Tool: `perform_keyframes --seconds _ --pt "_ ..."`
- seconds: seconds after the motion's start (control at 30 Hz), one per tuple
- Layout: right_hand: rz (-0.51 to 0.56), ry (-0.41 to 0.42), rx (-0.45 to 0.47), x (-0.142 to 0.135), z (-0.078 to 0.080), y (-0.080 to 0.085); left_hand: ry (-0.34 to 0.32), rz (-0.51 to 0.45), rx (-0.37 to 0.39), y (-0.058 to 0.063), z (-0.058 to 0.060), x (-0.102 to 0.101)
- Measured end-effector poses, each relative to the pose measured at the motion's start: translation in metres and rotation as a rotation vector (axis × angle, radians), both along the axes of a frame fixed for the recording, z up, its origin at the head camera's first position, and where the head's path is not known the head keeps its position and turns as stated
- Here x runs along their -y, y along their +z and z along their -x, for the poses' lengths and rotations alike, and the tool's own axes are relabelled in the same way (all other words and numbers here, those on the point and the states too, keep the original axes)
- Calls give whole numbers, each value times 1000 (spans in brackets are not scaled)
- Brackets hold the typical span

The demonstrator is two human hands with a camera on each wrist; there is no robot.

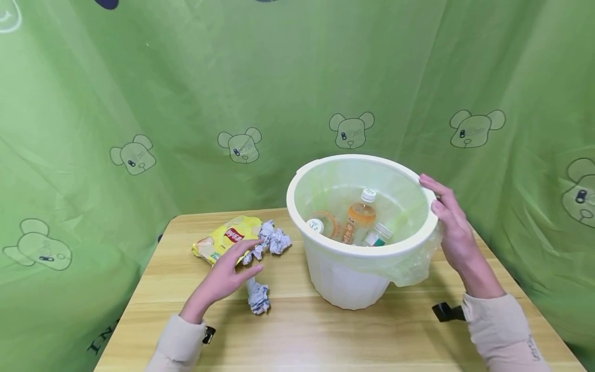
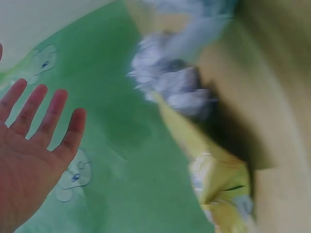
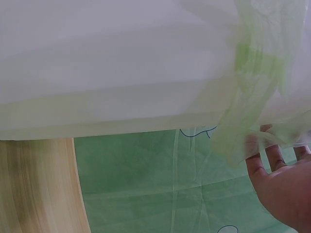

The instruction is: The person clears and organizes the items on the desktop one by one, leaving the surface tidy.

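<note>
A white trash bin (image 1: 344, 276) stands on the table, lined with a thin pale-green bag (image 1: 413, 268) that hangs over its rim. Inside lie plastic bottles, one with an orange label (image 1: 362, 212) and white cap. At the bin's right side my right hand (image 1: 457, 235) holds the rim; in the right wrist view its fingers (image 3: 275, 158) are partly behind the bag. My left hand (image 1: 225, 274) is over the table with fingers spread, holding nothing. Near it are crumpled paper balls (image 1: 277, 241), another crumpled paper (image 1: 258, 297) and a yellow snack bag (image 1: 223, 235).
The wooden table (image 1: 302, 341) ends just behind the bin and the snack bag. A green curtain (image 1: 288, 77) with bear drawings surrounds it at the back and sides. Dark straps (image 1: 448, 312) show at the wrists.
</note>
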State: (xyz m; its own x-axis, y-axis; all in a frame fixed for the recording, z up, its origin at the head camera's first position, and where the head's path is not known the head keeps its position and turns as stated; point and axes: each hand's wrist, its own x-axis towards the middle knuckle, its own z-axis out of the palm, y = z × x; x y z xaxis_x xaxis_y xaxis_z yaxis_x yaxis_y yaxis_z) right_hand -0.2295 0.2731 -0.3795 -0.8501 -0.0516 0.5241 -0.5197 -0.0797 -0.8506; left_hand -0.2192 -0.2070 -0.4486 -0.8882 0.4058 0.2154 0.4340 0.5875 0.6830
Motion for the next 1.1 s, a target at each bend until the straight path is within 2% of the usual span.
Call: perform_keyframes --seconds 0.23,0.47,0.77,1.1 --pt "-1 0 0 0 0 -1 23 37 100 -24 -9 7" --pt "4 10 -14 0 0 -1 13 115 120 -43 -12 4" --pt "5 5 -8 0 0 0 -33 213 105 -57 -19 3" --pt "11 13 -13 0 0 0 -54 219 89 -62 -19 2"
